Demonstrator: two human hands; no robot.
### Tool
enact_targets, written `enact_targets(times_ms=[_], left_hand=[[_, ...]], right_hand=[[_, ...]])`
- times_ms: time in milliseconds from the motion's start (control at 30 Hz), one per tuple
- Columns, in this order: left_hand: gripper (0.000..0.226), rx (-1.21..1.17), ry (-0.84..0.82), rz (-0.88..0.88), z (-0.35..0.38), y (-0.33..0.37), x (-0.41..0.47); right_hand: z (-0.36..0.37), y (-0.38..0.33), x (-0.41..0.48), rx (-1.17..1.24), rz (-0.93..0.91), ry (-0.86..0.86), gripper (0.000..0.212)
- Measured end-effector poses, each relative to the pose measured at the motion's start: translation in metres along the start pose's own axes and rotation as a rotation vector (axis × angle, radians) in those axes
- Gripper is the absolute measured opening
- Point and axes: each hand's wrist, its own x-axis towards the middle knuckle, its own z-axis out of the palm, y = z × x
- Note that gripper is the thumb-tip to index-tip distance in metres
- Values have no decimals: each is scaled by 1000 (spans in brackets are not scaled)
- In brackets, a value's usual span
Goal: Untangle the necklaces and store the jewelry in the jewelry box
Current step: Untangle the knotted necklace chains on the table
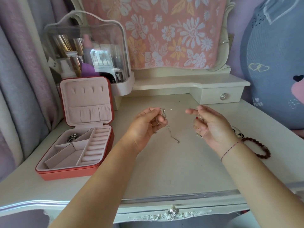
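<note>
Necklaces (164,113), thin silver chains in a tangle, hang over the dressing table (164,165). The left hand (148,124) pinches the knot and the right hand (210,127) pinches another end. The open jewelry box (74,175) stands to the left, apart.

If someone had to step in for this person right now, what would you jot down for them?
Left hand: grips the tangled silver necklaces above the table, with one tail dangling.
Right hand: pinches a thin strand, apparently part of the same tangle.
Jewelry box: open at the table's left, with one silver piece in its back-left compartment.
Dark beaded bracelet: on the table beside the right wrist.
Done: one piece stored.
Left: finish untangling, then store the necklaces and the bracelet.
</note>
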Motion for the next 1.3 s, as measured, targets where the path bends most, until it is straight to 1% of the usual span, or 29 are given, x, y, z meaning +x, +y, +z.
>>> enact_targets(times_ms=[100, 300, 467, 633, 700, 833, 900, 1000, 1133, 1233, 1300], left_hand=[[21, -101, 0, -22, -2, 2, 1], [18, -46, 86, -14, -4, 2, 2], [18, -54, 131, -4, -4, 3, 2], [16, -79, 155, -4, -3, 4, 2], [17, -135, 131, -22, -4, 4, 1], [17, -306, 7, -71, -6, 9, -2], [16, -329, -35, -69, -6, 10, -4], [10, -317, -97, -54, -2, 12, -7], [11, -299, -163, -64, 2, 12, -10], [11, -293, -186, -72, 3, 12, -11], [11, -298, -202, -76, 4, 11, -11]], right_hand=[[-2, 2, 3, -42, -5, 70, 14], [-6, -4, 2, 69, 50, 61, 6], [-6, -7, -1, -3, -21, 94, 3], [-7, -7, -3, -117, -99, 117, 6], [-7, -5, -4, -244, -136, 86, 10], [0, 3, -10, -687, -303, -60, 17], [4, 9, -10, -776, -324, -119, 16], [7, 14, -9, -802, -310, -155, 14], [10, 15, -12, -774, -257, -233, 14], [14, 12, -16, -653, -215, -293, 17], [15, 10, -17, -604, -179, -295, 20]])
